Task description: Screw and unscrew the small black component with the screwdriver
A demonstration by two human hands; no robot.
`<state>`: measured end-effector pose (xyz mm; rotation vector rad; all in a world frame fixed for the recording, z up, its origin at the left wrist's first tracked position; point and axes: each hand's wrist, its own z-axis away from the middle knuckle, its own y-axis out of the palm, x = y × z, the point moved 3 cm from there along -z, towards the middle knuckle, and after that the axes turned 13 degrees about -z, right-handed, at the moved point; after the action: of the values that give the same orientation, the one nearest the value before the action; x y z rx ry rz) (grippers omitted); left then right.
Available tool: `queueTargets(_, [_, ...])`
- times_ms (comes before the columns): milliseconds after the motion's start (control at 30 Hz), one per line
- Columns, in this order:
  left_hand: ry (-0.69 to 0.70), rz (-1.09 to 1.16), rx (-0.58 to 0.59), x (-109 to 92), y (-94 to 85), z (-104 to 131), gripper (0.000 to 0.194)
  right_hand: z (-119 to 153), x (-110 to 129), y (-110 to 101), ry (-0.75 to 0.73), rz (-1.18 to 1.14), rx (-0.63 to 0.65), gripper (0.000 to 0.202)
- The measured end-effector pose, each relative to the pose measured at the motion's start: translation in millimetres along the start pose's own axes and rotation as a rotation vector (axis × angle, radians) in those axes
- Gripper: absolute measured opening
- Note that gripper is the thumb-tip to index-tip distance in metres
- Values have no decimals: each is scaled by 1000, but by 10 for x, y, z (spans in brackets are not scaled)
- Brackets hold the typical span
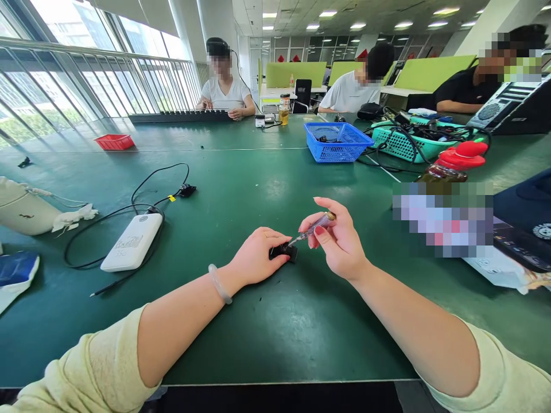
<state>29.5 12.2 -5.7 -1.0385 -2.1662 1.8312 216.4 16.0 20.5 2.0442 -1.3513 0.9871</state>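
Note:
My left hand point(261, 255) rests on the green table point(275, 332), its fingers closed around a small black part point(291, 253) that lies on the surface. The exact kind of that part cannot be made out. In my right hand point(340, 244) is a screwdriver point(316, 224) with a clear purplish handle and a brass-coloured end. Its shaft slants down to the left, and the tip meets the top of the black part. My fingers and thumb pinch the handle, the index finger raised near its end.
A white power bank point(132, 243) with a black cable lies left. Beyond are a red tray point(114, 141), a blue basket point(336, 142) and a green basket point(408, 143) of cables. A red-lidded bottle point(462, 158) stands right. Several people sit across the table.

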Motion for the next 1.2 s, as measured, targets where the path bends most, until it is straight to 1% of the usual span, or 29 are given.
queueTargets(133, [5, -7, 5, -20, -20, 14, 42, -15, 2, -33, -16, 80, -30, 33])
queueTargets(267, [-41, -12, 48, -11, -12, 13, 42, -33, 21, -51, 10, 123, -8, 37])
queueTargets(433, [-54, -44, 47, 0, 5, 4, 41, -42, 23, -13, 46, 73, 19, 37])
queueTargets(600, [-57, -45, 69, -16, 4, -10, 33, -48, 28, 24, 38, 157, -20, 36])
queueTargets(833, [-92, -45, 75, -30, -24, -28, 40, -23, 39, 40, 33, 178, -24, 40])
queueTargets(900, [-100, -43, 77, -29, -26, -26, 40, -23, 44, 42, 25, 181, -28, 37])
queueTargets(1033, [-108, -35, 77, -25, -23, -20, 40, -32, 47, 25, 16, 208, -76, 28])
queueTargets(1200, [-107, -28, 81, -26, -17, -15, 37, -45, 33, 1, 45, 217, -142, 26])
